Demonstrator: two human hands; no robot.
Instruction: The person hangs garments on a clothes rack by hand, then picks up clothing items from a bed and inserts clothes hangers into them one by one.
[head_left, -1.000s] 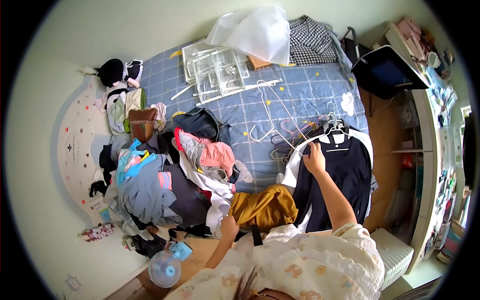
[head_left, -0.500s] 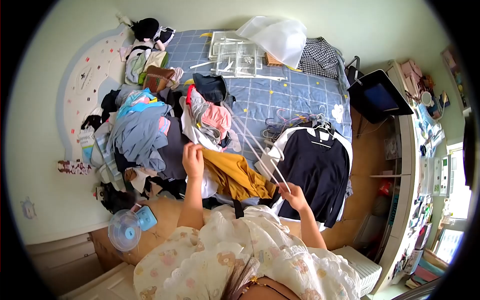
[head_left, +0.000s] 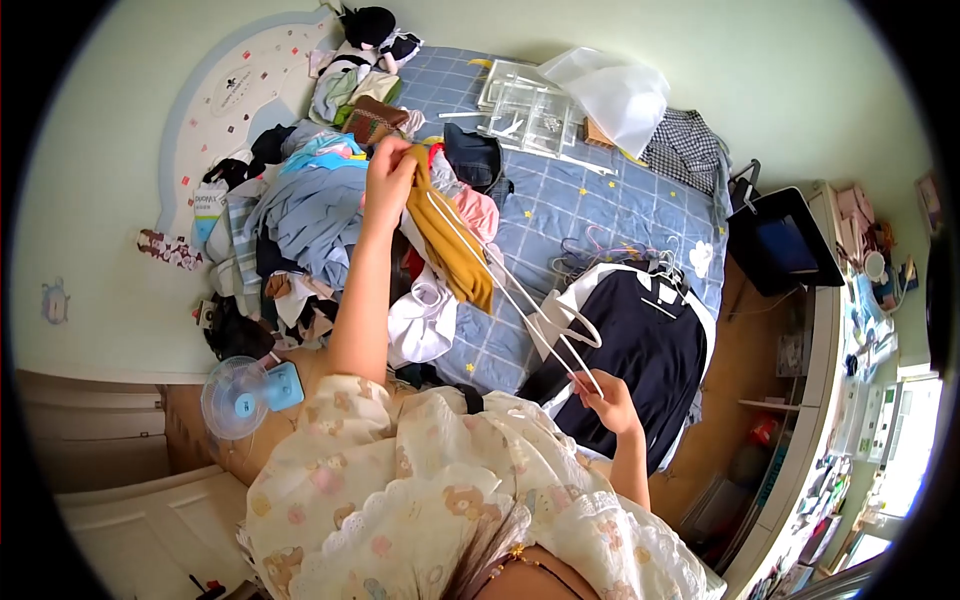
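Note:
My left hand [head_left: 390, 180] is raised over the clothes and closed on the upper end of a mustard-yellow garment [head_left: 447, 240], which hangs down from it toward the bed. My right hand [head_left: 612, 402], lower on the right, grips one end of a long white hanger [head_left: 545, 318]. The hanger slants up leftward, its far end crossing the mustard garment; whether it is inside the cloth I cannot tell. A white garment [head_left: 421, 320] lies below the mustard one. Beside my right hand lies a black long-sleeved top [head_left: 630, 345] on a hanger.
A large heap of clothes [head_left: 310, 215] covers the bed's left side. Farther back are clear plastic organizer pieces [head_left: 530, 115], a translucent bag [head_left: 615, 95] and a checked cloth [head_left: 685, 148]. A small fan [head_left: 237, 398] stands lower left; a dark screen [head_left: 785, 243] is at right.
My left hand has moved up and away, lifting the mustard garment off the bed so that it hangs. The right hand still grips the hanger. The whole view has shifted and tilted.

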